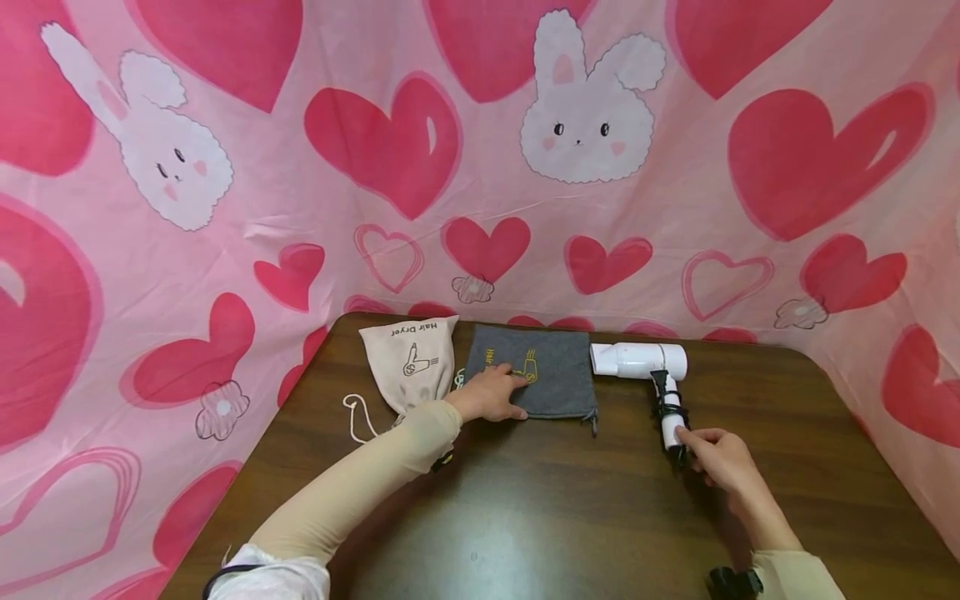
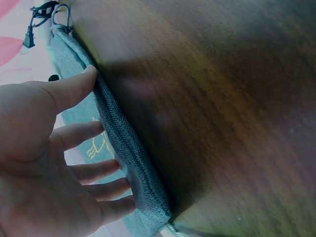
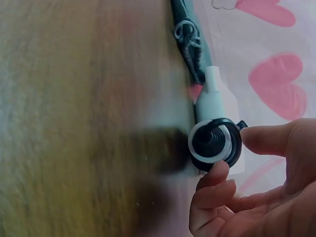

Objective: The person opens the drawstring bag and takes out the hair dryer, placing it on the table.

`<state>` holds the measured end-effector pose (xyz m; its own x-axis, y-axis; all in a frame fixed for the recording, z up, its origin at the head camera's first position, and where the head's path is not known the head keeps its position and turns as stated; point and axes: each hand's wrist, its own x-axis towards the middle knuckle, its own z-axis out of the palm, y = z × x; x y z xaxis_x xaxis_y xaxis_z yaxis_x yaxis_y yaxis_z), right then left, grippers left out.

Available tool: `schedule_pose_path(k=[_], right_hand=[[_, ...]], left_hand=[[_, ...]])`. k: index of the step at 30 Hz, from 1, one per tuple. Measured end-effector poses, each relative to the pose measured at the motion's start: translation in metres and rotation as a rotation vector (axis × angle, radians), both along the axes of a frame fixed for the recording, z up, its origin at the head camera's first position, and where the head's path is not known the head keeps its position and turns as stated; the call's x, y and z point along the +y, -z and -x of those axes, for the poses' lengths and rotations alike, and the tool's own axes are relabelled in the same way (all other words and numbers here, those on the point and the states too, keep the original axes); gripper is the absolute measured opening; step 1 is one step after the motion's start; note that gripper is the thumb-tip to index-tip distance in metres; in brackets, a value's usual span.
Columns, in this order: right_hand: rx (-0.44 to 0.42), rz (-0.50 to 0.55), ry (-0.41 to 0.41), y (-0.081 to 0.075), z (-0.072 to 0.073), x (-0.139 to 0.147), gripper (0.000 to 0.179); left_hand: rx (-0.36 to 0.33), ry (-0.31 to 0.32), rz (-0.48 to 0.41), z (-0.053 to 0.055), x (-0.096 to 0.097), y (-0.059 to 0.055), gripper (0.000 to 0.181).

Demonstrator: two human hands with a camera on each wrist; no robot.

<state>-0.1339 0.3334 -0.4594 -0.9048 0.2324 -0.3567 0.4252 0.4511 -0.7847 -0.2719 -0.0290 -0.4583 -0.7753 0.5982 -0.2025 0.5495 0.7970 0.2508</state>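
Observation:
My left hand (image 1: 491,393) rests on a dark grey drawstring bag (image 1: 566,367) printed with a yellow hair dryer outline. In the left wrist view its fingers are spread and lightly bent against the bag's edge (image 2: 128,143). To the right of the bag lies a white hair dryer (image 1: 641,361), nozzle pointing left toward the bag and handle toward me. A black cord (image 1: 667,408) is wrapped around the handle. My right hand (image 1: 722,460) pinches the lower end of that handle between thumb and fingers; the right wrist view looks at the handle's round end (image 3: 210,140).
Left of the grey bag lies a beige drawstring bag (image 1: 414,358) lettered "Hair Dryer", its white cord (image 1: 360,417) looped on the brown wooden table (image 1: 540,517). A pink cloth (image 1: 480,192) with hearts and rabbits hangs behind the table and along its sides.

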Motion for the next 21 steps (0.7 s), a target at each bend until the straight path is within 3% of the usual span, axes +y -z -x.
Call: schedule_pose_path(k=[21], right_hand=[[0.114, -0.025, 0.045, -0.014, 0.001, -0.009, 0.061]], left_hand=[[-0.014, 0.006, -0.038, 0.008, 0.002, 0.000, 0.065]])
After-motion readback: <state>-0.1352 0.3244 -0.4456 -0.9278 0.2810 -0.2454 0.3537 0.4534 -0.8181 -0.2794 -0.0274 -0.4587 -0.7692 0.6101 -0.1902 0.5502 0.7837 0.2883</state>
